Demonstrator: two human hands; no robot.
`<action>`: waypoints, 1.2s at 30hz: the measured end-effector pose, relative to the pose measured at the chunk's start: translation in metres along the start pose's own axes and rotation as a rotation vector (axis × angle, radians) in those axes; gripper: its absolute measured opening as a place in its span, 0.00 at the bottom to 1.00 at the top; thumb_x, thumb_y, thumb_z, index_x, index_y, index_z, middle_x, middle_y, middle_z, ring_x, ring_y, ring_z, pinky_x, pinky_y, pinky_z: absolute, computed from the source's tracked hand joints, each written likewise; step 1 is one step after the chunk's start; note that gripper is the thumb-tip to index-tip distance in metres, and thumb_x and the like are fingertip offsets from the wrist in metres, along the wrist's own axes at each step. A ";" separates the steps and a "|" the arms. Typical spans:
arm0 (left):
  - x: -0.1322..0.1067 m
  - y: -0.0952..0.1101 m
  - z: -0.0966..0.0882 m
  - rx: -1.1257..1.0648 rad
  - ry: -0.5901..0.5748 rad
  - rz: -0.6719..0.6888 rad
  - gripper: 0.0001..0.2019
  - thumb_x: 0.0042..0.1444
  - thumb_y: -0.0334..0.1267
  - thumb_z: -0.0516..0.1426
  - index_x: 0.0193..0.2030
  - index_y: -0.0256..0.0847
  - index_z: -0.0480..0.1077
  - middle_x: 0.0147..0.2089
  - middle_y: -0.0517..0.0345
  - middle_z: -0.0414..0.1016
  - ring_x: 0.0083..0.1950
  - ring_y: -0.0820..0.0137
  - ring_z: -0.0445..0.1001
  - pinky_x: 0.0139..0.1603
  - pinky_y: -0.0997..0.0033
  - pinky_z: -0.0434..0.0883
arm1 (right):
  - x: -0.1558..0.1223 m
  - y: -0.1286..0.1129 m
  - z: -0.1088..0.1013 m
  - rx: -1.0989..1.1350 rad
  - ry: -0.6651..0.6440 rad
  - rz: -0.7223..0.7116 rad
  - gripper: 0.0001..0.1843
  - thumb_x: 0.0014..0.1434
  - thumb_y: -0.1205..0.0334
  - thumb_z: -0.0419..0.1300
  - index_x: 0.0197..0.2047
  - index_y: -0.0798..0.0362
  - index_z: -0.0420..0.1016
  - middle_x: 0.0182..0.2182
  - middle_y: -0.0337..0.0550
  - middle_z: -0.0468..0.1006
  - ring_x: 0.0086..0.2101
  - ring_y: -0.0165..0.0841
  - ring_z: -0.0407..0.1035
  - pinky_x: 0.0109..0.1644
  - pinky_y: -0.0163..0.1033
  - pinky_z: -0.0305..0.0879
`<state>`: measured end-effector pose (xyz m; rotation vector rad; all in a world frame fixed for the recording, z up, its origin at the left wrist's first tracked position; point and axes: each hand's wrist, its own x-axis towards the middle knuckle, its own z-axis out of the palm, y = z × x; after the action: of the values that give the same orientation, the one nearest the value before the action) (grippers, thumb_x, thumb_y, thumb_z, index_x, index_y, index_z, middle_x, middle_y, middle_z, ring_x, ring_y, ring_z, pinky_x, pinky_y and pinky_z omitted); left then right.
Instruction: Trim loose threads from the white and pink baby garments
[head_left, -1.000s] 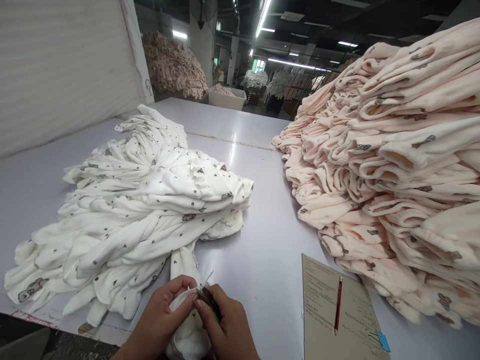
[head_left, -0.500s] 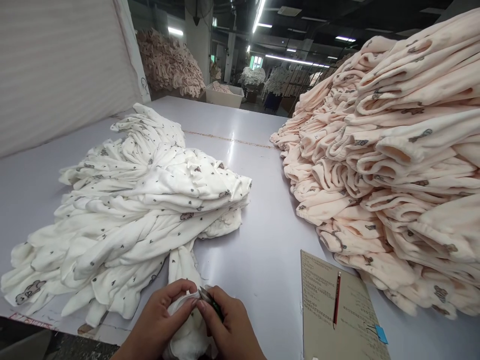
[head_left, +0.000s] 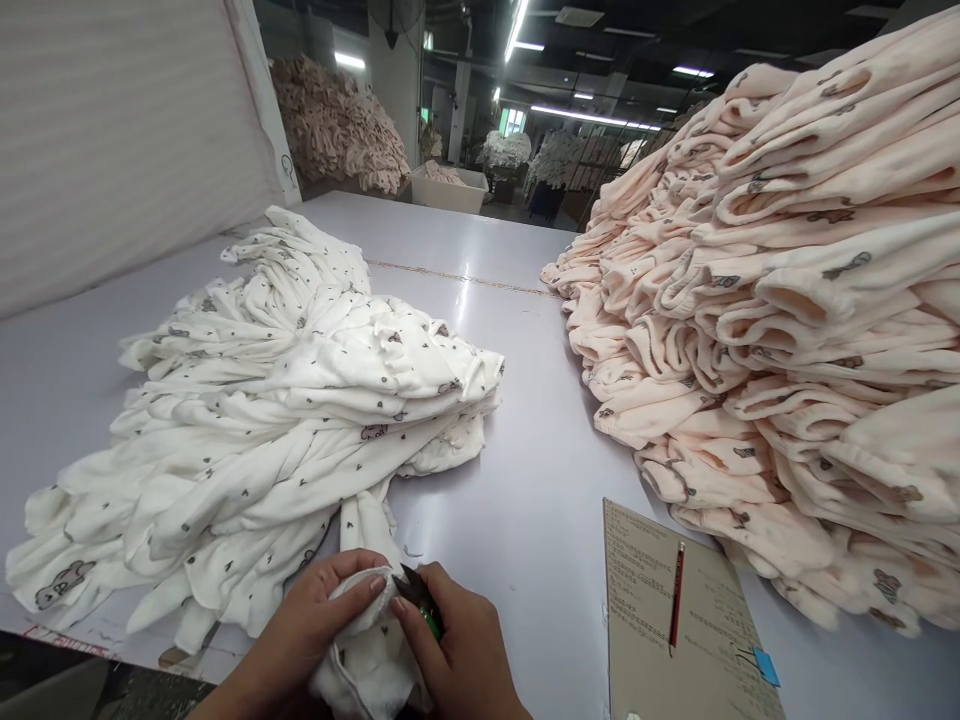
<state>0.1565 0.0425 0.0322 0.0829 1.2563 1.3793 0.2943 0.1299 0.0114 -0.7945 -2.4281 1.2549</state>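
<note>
At the bottom middle, my left hand [head_left: 319,610] pinches the edge of a white printed garment [head_left: 367,645], whose lower part hangs over the table's near edge. Dark thread snips with a green part [head_left: 429,612] are in my right hand [head_left: 469,640], fingers closed round them. Their pointed blades lie right beside the garment's edge, between both hands. Part of the snips is hidden by my fingers. Just beyond my hands lies a heap of white garments [head_left: 247,430] with small dark prints, and a strip of white cloth runs from it towards the held piece.
A tall pile of pink printed garments [head_left: 750,330] fills the right side. A printed board [head_left: 637,640] with a red pencil [head_left: 676,600] and a blue clip [head_left: 766,666] lies in front. White cloth [head_left: 135,130] hangs at left. Behind stand a white bin [head_left: 450,196] and more piles.
My left hand has shifted slightly left and turned the garment, so more of its seam edge shows. The snips have tilted, with their blades showing more clearly.
</note>
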 end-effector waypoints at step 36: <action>-0.003 0.001 0.000 0.059 -0.088 0.007 0.17 0.46 0.48 0.65 0.33 0.36 0.70 0.26 0.60 0.73 0.26 0.73 0.69 0.29 0.77 0.66 | -0.005 0.000 0.003 0.096 0.056 -0.011 0.16 0.65 0.52 0.48 0.32 0.51 0.69 0.22 0.36 0.72 0.22 0.29 0.65 0.26 0.31 0.53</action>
<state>0.1567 0.0408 0.0351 0.1868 1.2246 1.3302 0.2968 0.1255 0.0095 -0.7775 -2.3070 1.3161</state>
